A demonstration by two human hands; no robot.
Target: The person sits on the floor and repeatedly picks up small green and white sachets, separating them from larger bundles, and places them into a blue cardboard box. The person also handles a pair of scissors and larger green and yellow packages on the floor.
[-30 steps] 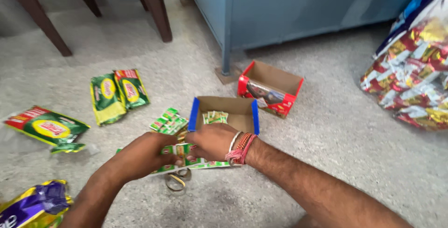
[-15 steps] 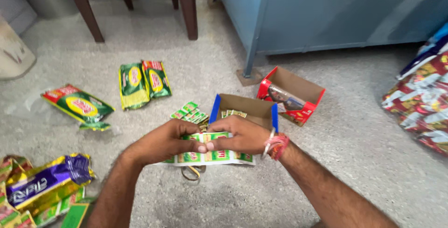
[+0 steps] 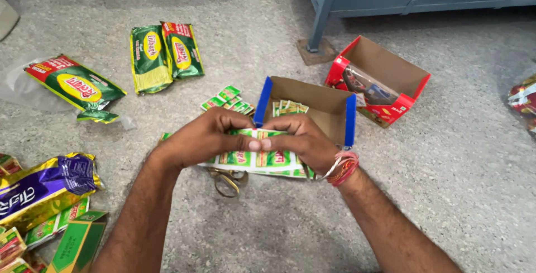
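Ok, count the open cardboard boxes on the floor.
2. The blue-edged box lies just beyond both hands, holding a few small green sachets. The red-edged box sits to its right, by the blue cabinet leg. Others may lie out of view.

A strip of sachets (image 3: 254, 158) is held between the left hand (image 3: 204, 138) and the right hand (image 3: 298, 139) above the floor (image 3: 458, 183), with scissors (image 3: 228, 181) lying on the floor just beneath it. Directly behind the hands an open box (image 3: 312, 108) is set, with a few sachets (image 3: 289, 107) in it; a second open box (image 3: 379, 80) lies to its right and loose sachets (image 3: 228, 100) to its left. Two packets (image 3: 164, 55) are placed farther back on the left, and a larger pouch (image 3: 42, 186) lies at the near left.
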